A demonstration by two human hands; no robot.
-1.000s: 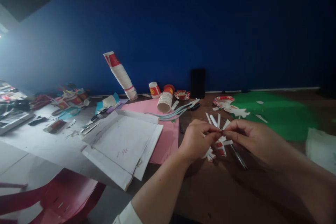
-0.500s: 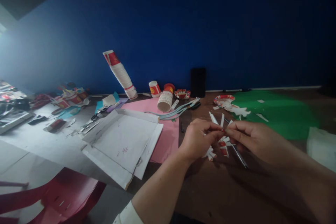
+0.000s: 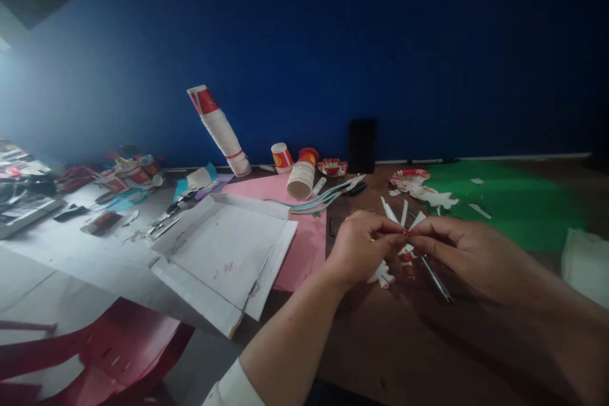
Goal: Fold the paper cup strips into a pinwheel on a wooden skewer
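Observation:
My left hand [image 3: 364, 244] and my right hand [image 3: 451, 247] meet over the brown table, thumbs and forefingers pinched together. Between the fingertips is a paper cup cut into strips [image 3: 408, 255]; its white strips fan out above the fingers and red-and-white ones hang below. The fingers hide its middle. Beneath my right hand lies a silver pen-like rod [image 3: 438, 282], slanting toward me. A white cut-paper piece [image 3: 382, 274] lies under my left hand. Farther back, on the edge of the green sheet [image 3: 518, 203], rests a curled red-and-white cut cup [image 3: 421, 189].
Left of my arm, a shallow white cardboard box lid [image 3: 228, 254] overlaps a pink sheet [image 3: 304, 260]. A leaning stack of paper cups [image 3: 221, 130], a shorter stack [image 3: 301, 177], pale cables [image 3: 323, 198] and a dark upright block [image 3: 362, 146] stand or lie near the blue wall. A red chair [image 3: 109, 349] is lower left.
My right-hand fingers have shifted slightly against the cut cup, and its strips have turned a little. The whole view has moved slightly; both hands remain pinched together.

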